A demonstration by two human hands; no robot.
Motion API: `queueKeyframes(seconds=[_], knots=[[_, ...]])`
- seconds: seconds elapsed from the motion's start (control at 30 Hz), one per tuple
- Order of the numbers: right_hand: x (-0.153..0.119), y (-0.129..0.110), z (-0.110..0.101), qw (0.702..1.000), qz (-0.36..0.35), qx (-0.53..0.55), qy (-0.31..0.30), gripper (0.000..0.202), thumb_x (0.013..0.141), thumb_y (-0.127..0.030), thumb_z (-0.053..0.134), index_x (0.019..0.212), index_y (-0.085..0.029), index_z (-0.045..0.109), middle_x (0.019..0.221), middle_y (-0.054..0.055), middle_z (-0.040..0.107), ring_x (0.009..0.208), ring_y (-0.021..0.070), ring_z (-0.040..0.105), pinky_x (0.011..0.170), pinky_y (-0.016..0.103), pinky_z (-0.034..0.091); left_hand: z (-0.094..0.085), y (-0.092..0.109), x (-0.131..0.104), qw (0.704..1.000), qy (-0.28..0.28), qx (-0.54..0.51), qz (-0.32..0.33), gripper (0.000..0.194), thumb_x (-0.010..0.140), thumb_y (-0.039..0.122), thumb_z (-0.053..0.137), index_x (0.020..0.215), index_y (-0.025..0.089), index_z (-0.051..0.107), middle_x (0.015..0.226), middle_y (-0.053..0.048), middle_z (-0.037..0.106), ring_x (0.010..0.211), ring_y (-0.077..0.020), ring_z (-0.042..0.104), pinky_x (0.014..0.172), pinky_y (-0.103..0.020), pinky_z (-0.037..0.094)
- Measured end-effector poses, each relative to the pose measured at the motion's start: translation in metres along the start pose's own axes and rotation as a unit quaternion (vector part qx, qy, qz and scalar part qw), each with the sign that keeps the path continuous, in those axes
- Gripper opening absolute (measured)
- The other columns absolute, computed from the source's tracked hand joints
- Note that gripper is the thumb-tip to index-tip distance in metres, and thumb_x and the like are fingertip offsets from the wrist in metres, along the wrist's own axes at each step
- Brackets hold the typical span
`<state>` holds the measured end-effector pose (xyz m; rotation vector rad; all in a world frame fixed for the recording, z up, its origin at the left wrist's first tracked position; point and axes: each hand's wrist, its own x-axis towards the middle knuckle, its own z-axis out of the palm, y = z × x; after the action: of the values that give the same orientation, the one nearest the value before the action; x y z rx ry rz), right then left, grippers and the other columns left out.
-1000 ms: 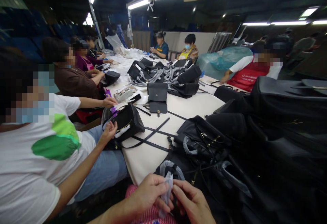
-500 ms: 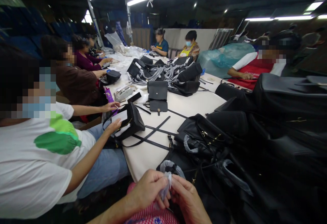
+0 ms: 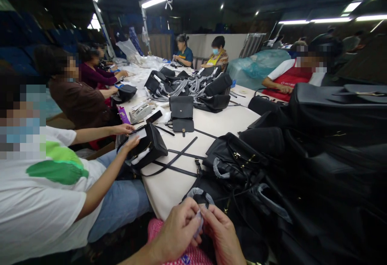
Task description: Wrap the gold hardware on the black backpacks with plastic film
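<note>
Between my two hands is a small piece of thin translucent plastic wrap (image 3: 198,224). My left hand (image 3: 180,226) pinches it from the left, its thumb and fingers closed. My right hand (image 3: 223,229) pinches at the same spot, fingertips close to the left ones; the exact grip is partly hidden. Just beyond the fingertips a curved bag handle (image 3: 208,197) shows, wrapped in similar film. It belongs to a black bag at the table edge, mostly covered by other black bags and my hands. Beneath my hands lies red-and-white checked cloth (image 3: 155,228).
Black bags (image 3: 317,156) are heaped on the right. On the white table (image 3: 163,188) lie black straps (image 3: 181,156), a flat black bag piece (image 3: 181,112) and a pile of bags (image 3: 211,85). A co-worker (image 3: 60,172) sits close on the left, handling a black bag (image 3: 152,144).
My hands stay together on the plastic wrap; the fingers have shifted slightly and less wrap shows above them. The whole view has turned a little to the right.
</note>
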<state>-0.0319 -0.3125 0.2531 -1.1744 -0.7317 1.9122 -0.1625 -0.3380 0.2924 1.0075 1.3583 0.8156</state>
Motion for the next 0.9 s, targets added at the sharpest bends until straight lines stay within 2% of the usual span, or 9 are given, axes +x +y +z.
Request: queueKeyframes(seconds=[0.1, 0.2, 0.27, 0.37, 0.47, 0.57, 0.7, 0.8, 0.9], knots=[[0.0, 0.0, 0.0, 1.0, 0.013, 0.009, 0.025, 0.033, 0.064, -0.047, 0.08, 0.064, -0.018, 0.064, 0.058, -0.004, 0.052, 0.054, 0.0098, 0.042, 0.05, 0.021, 0.035, -0.005, 0.003, -0.003, 0.991, 0.046, 0.066, 0.105, 0.016, 0.087, 0.029, 0.056, 0.1, 0.02, 0.058, 0.069, -0.002, 0.064, 0.064, -0.0171, 0.061, 0.062, -0.024, 0.045], [-0.002, 0.0, 0.001, 0.997, 0.035, 0.042, 0.045, 0.035, 0.06, -0.045, 0.083, 0.062, -0.019, 0.061, 0.058, -0.005, 0.052, 0.055, 0.0093, 0.042, 0.049, 0.019, 0.035, -0.012, -0.001, -0.004, 0.974, -0.001, 0.111, 0.197, 0.023, 0.087, 0.025, 0.058, 0.107, 0.022, 0.069, 0.084, -0.008, 0.068, 0.078, -0.0205, 0.06, 0.079, -0.026, 0.042], [-0.003, -0.001, 0.003, 0.996, 0.041, 0.067, 0.051, 0.037, 0.058, -0.046, 0.083, 0.062, -0.019, 0.059, 0.056, -0.006, 0.049, 0.053, 0.0085, 0.04, 0.048, 0.019, 0.034, -0.015, -0.005, -0.003, 0.963, -0.047, 0.152, 0.22, 0.03, 0.088, 0.025, 0.057, 0.115, 0.023, 0.069, 0.085, -0.009, 0.068, 0.078, -0.0213, 0.058, 0.081, -0.026, 0.041], [-0.004, -0.003, 0.004, 0.996, 0.033, 0.066, 0.045, 0.04, 0.059, -0.049, 0.083, 0.059, -0.018, 0.058, 0.055, -0.006, 0.047, 0.052, 0.008, 0.038, 0.048, 0.018, 0.034, -0.017, -0.008, -0.003, 0.953, -0.042, 0.196, 0.227, 0.036, 0.091, 0.027, 0.053, 0.124, 0.022, 0.065, 0.085, -0.012, 0.067, 0.078, -0.022, 0.057, 0.079, -0.027, 0.041], [-0.003, -0.002, 0.002, 0.999, 0.006, 0.042, 0.03, 0.039, 0.061, -0.05, 0.082, 0.059, -0.017, 0.06, 0.058, -0.005, 0.05, 0.056, 0.0091, 0.041, 0.05, 0.019, 0.035, -0.016, -0.006, -0.002, 0.959, -0.004, 0.18, 0.218, 0.034, 0.093, 0.029, 0.051, 0.12, 0.021, 0.068, 0.091, -0.013, 0.068, 0.082, -0.023, 0.058, 0.079, -0.028, 0.04], [-0.003, 0.0, -0.003, 0.999, -0.037, -0.006, 0.024, 0.036, 0.063, -0.051, 0.08, 0.067, -0.018, 0.068, 0.064, -0.002, 0.058, 0.061, 0.0116, 0.046, 0.054, 0.021, 0.038, -0.011, -0.003, 0.0, 0.973, 0.032, 0.123, 0.193, 0.026, 0.091, 0.03, 0.055, 0.104, 0.021, 0.075, 0.083, -0.01, 0.068, 0.078, -0.021, 0.058, 0.074, -0.027, 0.04], [-0.004, 0.001, -0.005, 0.995, -0.084, -0.046, 0.031, 0.032, 0.065, -0.048, 0.08, 0.076, -0.019, 0.071, 0.07, -0.001, 0.064, 0.066, 0.014, 0.051, 0.058, 0.023, 0.04, -0.003, -0.003, 0.008, 0.99, 0.077, 0.018, 0.117, 0.015, 0.081, 0.027, 0.065, 0.08, 0.018, 0.076, 0.075, -0.006, 0.069, 0.071, -0.0183, 0.058, 0.068, -0.026, 0.041], [-0.006, -0.002, -0.004, 0.995, -0.087, -0.044, 0.034, 0.028, 0.064, -0.045, 0.081, 0.072, -0.02, 0.071, 0.066, -0.002, 0.063, 0.063, 0.0136, 0.051, 0.059, 0.023, 0.041, 0.001, -0.006, 0.013, 0.995, 0.066, -0.058, 0.052, 0.016, 0.073, 0.029, 0.069, 0.07, 0.014, 0.071, 0.064, -0.004, 0.065, 0.062, -0.0157, 0.055, 0.061, -0.026, 0.041], [-0.008, -0.005, -0.005, 0.993, -0.089, -0.064, 0.038, 0.027, 0.066, -0.045, 0.078, 0.081, -0.023, 0.074, 0.073, 0.0, 0.067, 0.066, 0.0159, 0.053, 0.063, 0.026, 0.044, 0.002, -0.009, 0.018, 0.992, 0.027, -0.125, 0.011, 0.023, 0.065, 0.033, 0.074, 0.07, 0.012, 0.068, 0.06, -0.002, 0.063, 0.057, -0.0135, 0.052, 0.06, -0.026, 0.041]])
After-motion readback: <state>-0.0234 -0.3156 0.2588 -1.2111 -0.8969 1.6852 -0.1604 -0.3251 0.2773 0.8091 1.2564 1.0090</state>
